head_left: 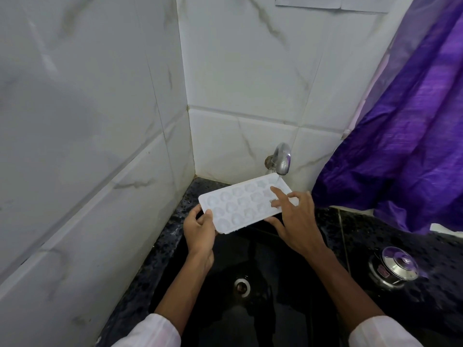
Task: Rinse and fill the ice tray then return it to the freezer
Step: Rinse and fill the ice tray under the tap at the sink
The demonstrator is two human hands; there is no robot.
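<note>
This is a home kitchen. A black sink [288,304] with a round drain [242,286] sits in a speckled dark stone counter [370,236], in a corner of marble-look wall tiles [238,83]. A metal tap [281,159] juts from the wall, a lidded steel pot [393,267] stands on the counter, and a purple curtain [413,134] hangs at the right.

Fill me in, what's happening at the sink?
A person is holding a white ice tray over a black sink, under the wall tap. The left hand grips the tray's left end and the right hand holds the right end. A thin stream appears to land on the tray's far right corner. A lidded steel pot sits on the counter to the right.
</note>
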